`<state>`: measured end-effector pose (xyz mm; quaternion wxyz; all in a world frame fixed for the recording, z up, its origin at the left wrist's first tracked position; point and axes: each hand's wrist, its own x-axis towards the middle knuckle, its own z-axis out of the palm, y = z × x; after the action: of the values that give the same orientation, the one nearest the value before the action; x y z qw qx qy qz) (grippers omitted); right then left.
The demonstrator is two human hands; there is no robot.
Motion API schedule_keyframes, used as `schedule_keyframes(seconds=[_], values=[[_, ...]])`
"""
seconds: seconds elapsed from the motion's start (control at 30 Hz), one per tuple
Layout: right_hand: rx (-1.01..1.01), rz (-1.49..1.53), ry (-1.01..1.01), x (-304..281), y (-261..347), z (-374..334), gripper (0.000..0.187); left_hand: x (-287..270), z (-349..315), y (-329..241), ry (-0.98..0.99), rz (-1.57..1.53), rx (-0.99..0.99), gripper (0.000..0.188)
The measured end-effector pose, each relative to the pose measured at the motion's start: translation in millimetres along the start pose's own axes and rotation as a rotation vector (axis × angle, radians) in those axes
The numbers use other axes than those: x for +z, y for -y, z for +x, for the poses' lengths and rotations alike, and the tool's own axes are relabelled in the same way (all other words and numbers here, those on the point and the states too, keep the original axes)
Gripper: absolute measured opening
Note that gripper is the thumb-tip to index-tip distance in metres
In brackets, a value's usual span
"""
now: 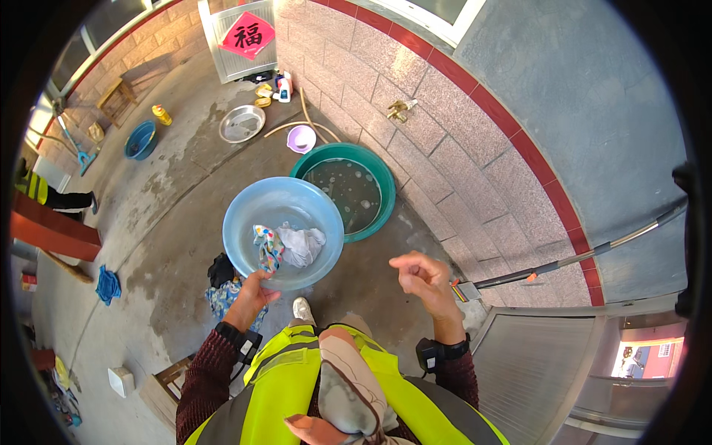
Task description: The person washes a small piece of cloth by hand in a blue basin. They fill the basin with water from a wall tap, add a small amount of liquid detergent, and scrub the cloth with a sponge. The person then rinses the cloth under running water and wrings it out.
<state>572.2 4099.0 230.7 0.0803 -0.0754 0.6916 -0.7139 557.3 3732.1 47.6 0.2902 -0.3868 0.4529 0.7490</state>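
My left hand (252, 291) grips the near rim of a light blue plastic basin (245, 208) and holds it up in front of me. Inside the basin lie a white cloth (302, 245) and a small multicoloured cloth (268, 246). My right hand (424, 280) hangs free to the right of the basin, fingers loosely curled, holding nothing. Just beyond the blue basin a green tub (380, 174) of soapy water stands on the concrete against the tiled wall.
A brass tap (400, 110) sticks out of the wall above the green tub. Farther off lie a small purple bowl (301, 138), a metal basin (242, 123), a dark blue basin (140, 140), a hose and bottles. A patterned cloth (222, 297) lies below my left hand.
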Motion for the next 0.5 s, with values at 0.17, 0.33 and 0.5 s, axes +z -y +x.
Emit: schedule_keyframes(seconds=[0.17,0.33,0.5], values=[[0.306,-0.052,-0.279,-58.6,-60.4,51.0,0.025,58.7,64.4,-52.8,0.018,0.03,-0.087,0.037],[0.375,-0.206,-0.392,-129.3,-103.9,142.5,0.029,127.9,130.0,-77.3,0.03,0.078,-0.119,0.038],[0.187,-0.457,-0.407,-197.6,-166.1,277.6,0.041,195.3,189.5,-97.2,0.016,0.148,-0.131,0.039]])
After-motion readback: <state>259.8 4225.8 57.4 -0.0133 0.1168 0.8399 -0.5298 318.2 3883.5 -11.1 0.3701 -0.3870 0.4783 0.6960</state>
